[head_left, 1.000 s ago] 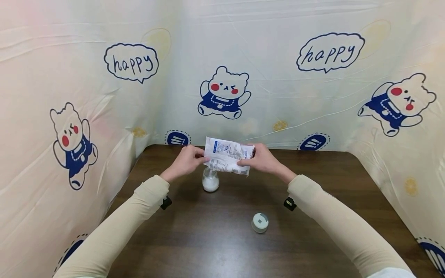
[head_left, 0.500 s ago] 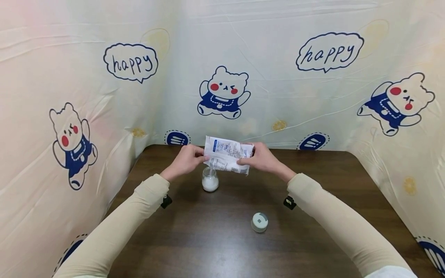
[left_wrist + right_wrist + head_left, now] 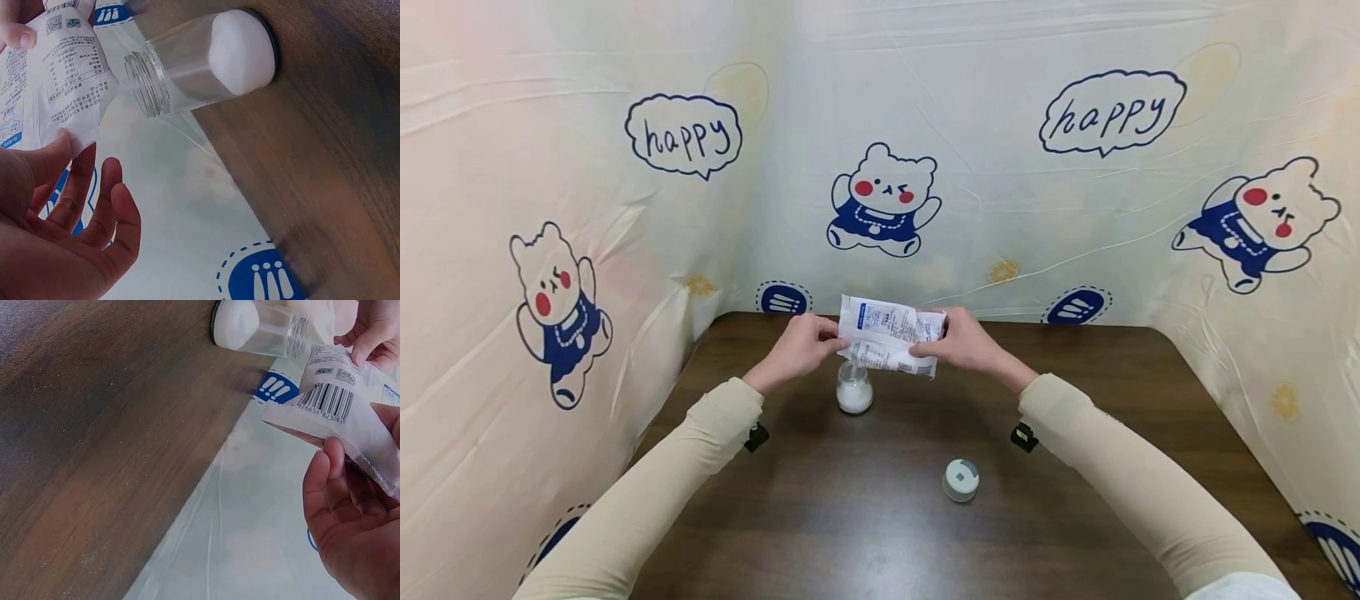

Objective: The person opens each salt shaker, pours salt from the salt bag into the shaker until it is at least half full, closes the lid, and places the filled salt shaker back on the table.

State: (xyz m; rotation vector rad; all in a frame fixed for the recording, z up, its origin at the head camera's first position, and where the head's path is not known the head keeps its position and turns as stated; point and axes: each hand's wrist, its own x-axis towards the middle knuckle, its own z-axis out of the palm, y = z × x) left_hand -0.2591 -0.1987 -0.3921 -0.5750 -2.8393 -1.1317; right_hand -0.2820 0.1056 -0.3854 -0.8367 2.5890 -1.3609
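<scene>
A white printed packet (image 3: 883, 333) is held level above the far part of the table, tilted a little toward the left. My left hand (image 3: 799, 346) pinches its left end between thumb and fingers. At the other end, my right hand (image 3: 973, 340) grips the packet with the thumb on the near face and fingers behind. Just below the packet's left corner stands an open glass jar (image 3: 854, 395), partly filled with white powder or fine grains (image 3: 242, 53). In the left wrist view the packet's corner (image 3: 103, 94) lies right at the jar's threaded mouth (image 3: 147, 84), with a faint whitish stream between them.
A round whitish cap (image 3: 961, 481) lies on the brown wooden table (image 3: 880, 533), nearer to me and right of the jar. Tiny white specks dot the tabletop (image 3: 125, 425) in the right wrist view. A printed curtain (image 3: 880, 100) encloses the back and sides.
Almost nothing differs: both hands keep their hold on the packet, which has shifted only very slightly to the left. The jar and cap stay in place.
</scene>
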